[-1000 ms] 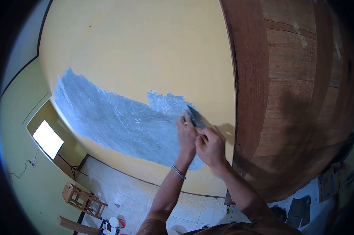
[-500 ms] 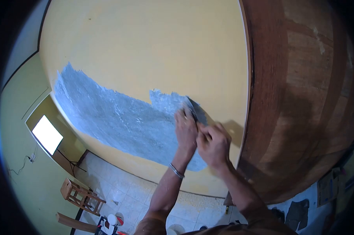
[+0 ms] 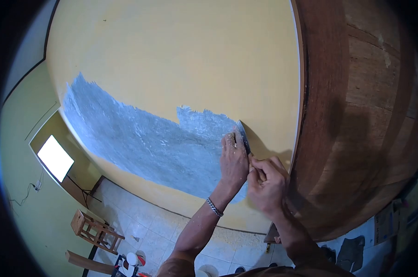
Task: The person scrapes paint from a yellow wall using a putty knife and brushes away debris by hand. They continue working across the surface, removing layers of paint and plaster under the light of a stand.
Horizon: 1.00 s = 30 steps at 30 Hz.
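A scraper (image 3: 244, 137) stands with its thin dark blade against the yellow wall (image 3: 190, 55), at the right edge of a bare grey patch (image 3: 149, 138). My right hand (image 3: 267, 183) is closed around its handle, which the fingers mostly hide. Just to the left, my left hand (image 3: 234, 161) presses its fingers against the blade. Yellowish crumbs cling to the left fingers. On the left wrist sits a chain bracelet (image 3: 214, 207). The patch's upper edge is ragged.
A brown wooden door (image 3: 329, 92) borders the wall on the right. Paint scrapings (image 3: 236, 237) lie on the tiled floor. At lower left are a wooden stool (image 3: 95, 231), a bright lamp panel (image 3: 55, 158) on a stand, and a white container (image 3: 132, 258).
Both hands and the scraper have moved right and slightly down across the wall. The grey strip beside the blade now reaches farther right.
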Motion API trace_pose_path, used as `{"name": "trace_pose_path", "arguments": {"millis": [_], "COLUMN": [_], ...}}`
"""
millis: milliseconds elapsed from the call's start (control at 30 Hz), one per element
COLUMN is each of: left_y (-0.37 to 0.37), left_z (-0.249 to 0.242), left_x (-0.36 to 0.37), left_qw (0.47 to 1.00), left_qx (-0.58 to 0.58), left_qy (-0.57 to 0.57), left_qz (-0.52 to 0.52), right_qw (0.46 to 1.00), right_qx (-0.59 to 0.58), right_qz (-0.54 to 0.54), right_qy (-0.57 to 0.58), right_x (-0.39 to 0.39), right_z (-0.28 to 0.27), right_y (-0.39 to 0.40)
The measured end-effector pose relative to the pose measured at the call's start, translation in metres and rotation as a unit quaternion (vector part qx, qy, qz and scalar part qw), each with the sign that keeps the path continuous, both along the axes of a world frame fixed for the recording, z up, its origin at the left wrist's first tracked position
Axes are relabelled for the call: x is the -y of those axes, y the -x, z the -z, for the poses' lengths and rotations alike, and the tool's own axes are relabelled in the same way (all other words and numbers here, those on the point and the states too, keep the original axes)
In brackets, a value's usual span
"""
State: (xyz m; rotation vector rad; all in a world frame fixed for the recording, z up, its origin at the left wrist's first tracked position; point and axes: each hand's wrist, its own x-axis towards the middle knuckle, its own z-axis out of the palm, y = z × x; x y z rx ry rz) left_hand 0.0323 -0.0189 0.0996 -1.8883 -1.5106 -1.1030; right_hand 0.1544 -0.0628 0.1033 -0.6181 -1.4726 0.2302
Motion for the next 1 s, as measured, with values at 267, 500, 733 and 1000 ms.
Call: {"name": "trace_pose_path", "arguments": {"millis": [267,500,733,1000], "left_y": [-0.011,-0.012,0.005,0.019], "left_z": [0.02,0.017,-0.013,-0.032], "left_x": [-0.005,-0.001,-0.003,-0.008], "left_qw": [1.0,1.0,0.996,0.993], "left_qx": [0.003,0.004,0.016,-0.005], "left_qy": [-0.017,0.001,0.025,-0.003], "left_qz": [-0.016,-0.028,-0.082,-0.118], "right_qw": [1.0,1.0,0.999,0.998], "right_qx": [0.015,0.011,-0.004,-0.03], "right_qz": [0.002,-0.013,-0.043,-0.051], "right_qy": [0.005,0.018,-0.013,-0.02], "right_x": [-0.003,-0.007,-0.02,-0.033], "right_z": [0.019,0.027,0.003,-0.012], "right_y": [-0.013,-0.012,0.003,0.024]}}
